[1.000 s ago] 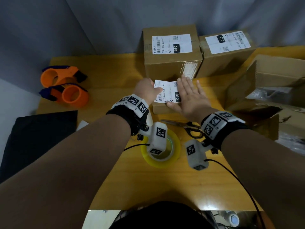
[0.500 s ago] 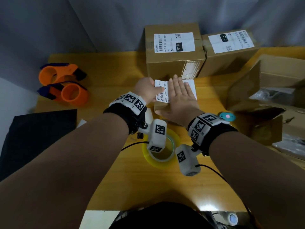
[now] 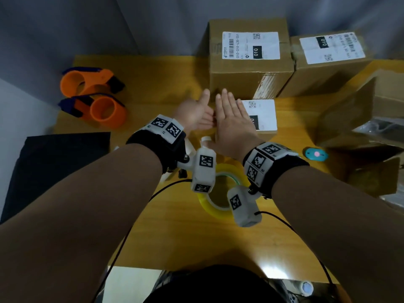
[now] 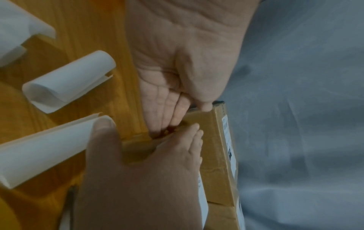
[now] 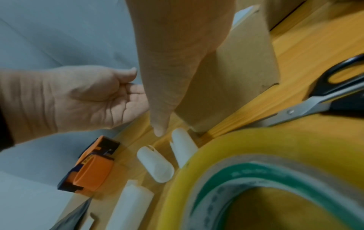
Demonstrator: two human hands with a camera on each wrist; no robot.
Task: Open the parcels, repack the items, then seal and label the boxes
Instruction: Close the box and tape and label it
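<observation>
A small cardboard box [image 3: 267, 134] lies mid-table with a white shipping label [image 3: 263, 114] on its top. My right hand [image 3: 229, 121] lies flat over the label's left part, fingers straight and together. My left hand [image 3: 193, 115] stands open just left of the box, palm turned toward it. In the left wrist view its straight fingers [image 4: 167, 109] lie against the side of the box [image 4: 216, 140] and the thumb touches the top corner. The right wrist view shows the right hand's thumb [image 5: 161, 109] pointing down beside the box [image 5: 236, 77].
Two labelled boxes [image 3: 249, 71] [image 3: 328, 68] stand behind. An opened carton [image 3: 371, 119] is at the right, with a teal object [image 3: 316, 154] near it. A yellow tape roll [image 3: 218, 206] lies under my wrists, by scissors [image 5: 315, 101] and curled backing papers [image 4: 69, 82]. Orange tape dispensers [image 3: 91, 84] sit left.
My right hand has slid leftward across the label, uncovering its right part. My left hand has let go of the label's left edge and opened beside the box.
</observation>
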